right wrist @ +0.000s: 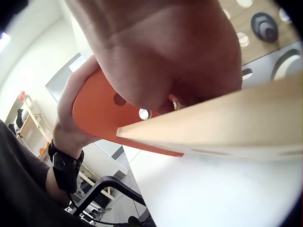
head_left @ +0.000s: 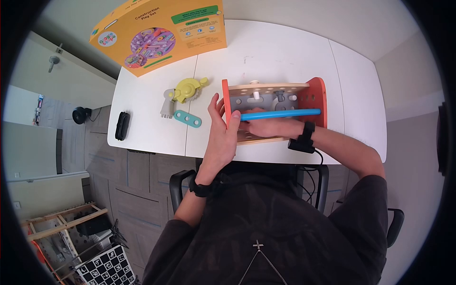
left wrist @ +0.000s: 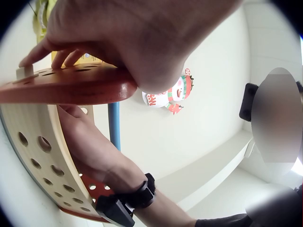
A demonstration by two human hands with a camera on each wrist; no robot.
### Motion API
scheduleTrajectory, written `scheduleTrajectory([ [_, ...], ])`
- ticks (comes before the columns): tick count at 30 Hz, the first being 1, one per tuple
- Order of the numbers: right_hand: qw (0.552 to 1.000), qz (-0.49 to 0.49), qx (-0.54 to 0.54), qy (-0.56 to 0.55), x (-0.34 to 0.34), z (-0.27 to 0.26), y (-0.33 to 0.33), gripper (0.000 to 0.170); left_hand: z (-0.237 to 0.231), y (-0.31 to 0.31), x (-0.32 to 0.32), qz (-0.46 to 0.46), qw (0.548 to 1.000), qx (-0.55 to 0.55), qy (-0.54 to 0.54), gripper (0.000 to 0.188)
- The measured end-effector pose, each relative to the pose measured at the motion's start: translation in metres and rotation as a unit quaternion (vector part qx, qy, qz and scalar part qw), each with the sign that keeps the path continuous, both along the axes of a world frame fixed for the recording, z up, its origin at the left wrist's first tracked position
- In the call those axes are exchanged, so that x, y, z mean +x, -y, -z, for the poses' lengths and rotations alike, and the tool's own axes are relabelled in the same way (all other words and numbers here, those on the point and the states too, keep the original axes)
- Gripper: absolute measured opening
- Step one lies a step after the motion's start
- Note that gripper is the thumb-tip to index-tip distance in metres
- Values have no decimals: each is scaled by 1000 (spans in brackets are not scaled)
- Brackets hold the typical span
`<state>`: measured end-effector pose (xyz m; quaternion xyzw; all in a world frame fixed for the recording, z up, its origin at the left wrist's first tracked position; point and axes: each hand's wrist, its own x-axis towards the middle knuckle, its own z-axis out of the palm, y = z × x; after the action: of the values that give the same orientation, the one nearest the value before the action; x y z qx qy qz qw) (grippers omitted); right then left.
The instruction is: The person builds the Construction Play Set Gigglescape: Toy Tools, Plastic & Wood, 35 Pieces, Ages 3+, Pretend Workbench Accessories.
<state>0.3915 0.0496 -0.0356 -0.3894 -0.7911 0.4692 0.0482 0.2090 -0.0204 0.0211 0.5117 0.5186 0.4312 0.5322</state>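
Observation:
A toy toolbox has red end panels (head_left: 317,102), pale wooden sides with holes and a blue bar (head_left: 280,114) across the top. My left hand (head_left: 222,137) grips its left end panel, thumb by the bar's end and fingers along the outer face. In the left wrist view, one fingertip touches a small pale piece (left wrist: 25,72) on that panel. My right hand (head_left: 270,127) reaches under the bar into the toolbox, toward the left panel's inner face. Its fingertips are mostly hidden, so I cannot tell what they hold. A grey bolt (right wrist: 265,27) sits in the far wooden side.
Left of the toolbox lie a yellow-and-grey toy saw (head_left: 186,90), a teal strip with holes (head_left: 187,118) and a black case (head_left: 122,126). An orange play set box (head_left: 161,38) stands at the table's back left. White pegs (head_left: 257,95) show in the toolbox's far side.

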Motion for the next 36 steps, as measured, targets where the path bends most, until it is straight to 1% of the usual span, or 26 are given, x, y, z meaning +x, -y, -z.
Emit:
scheduleTrajectory([
  [2, 999, 17, -3, 43, -5, -4, -1, 37, 10, -1, -1, -3, 999, 22, -32, 72],
  [3, 999, 28, -15, 42, -5, -7, 1, 36, 14, -1, -2, -5, 999, 33, -42, 71],
  [5, 997, 50, -39, 40, -9, -39, 9, 35, 17, -2, -1, -9, 998, 42, -38, 71],
  [8, 999, 23, 11, -34, -5, -19, 8, 35, 14, -1, -1, -3, 999, 36, -36, 71],
  [10, 1000, 2, 21, -3, -4, -2, 0, 36, 13, 0, -2, -2, 999, 28, -40, 71],
  [12, 1000, 1, 25, 2, -1, 8, -2, 36, 14, -1, -2, -3, 998, 33, -46, 71],
  [14, 999, 19, 22, -17, -3, -7, 5, 35, 19, -2, -2, -5, 998, 45, -47, 71],
  [17, 997, 3, 28, -76, -2, 0, 7, 34, 19, -1, -1, -8, 998, 45, -38, 71],
  [19, 998, -7, 33, -59, -3, 5, 2, 35, 17, 0, -1, -5, 999, 34, -42, 71],
  [21, 1000, 13, 9, -18, -1, 2, 0, 36, 10, 0, -1, -5, 1000, 12, -20, 74],
  [22, 999, 39, -17, 16, -6, -28, 4, 35, 2, 1, 0, -7, 1000, -3, 7, 76],
  [23, 996, 65, -43, 50, -8, -45, 7, 35, -1, 1, 1, -6, 1000, -10, 20, 77],
  [24, 997, 61, -35, 22, -7, -42, 8, 34, -3, 1, 2, -6, 999, -16, 34, 78],
  [29, 995, 28, -7, -100, -3, -1, 5, 34, -3, 2, 1, -4, 999, -12, 33, 79],
  [30, 996, 36, 7, -80, -2, 6, 4, 35, -3, 2, 0, -5, 999, -13, 32, 79],
  [33, 998, 54, 30, -28, -3, -3, 6, 36, -2, 1, 1, -5, 999, -17, 32, 79],
  [34, 998, 49, 25, -17, -8, -29, 13, 34, -3, 1, 1, -4, 999, -15, 34, 79],
  [35, 999, 43, 19, -5, -11, -42, 17, 33, -3, 2, 1, -5, 999, -15, 36, 79],
  [36, 998, 50, -10, -46, -10, -20, 13, 33, -4, 3, 1, -6, 999, -15, 37, 79],
])
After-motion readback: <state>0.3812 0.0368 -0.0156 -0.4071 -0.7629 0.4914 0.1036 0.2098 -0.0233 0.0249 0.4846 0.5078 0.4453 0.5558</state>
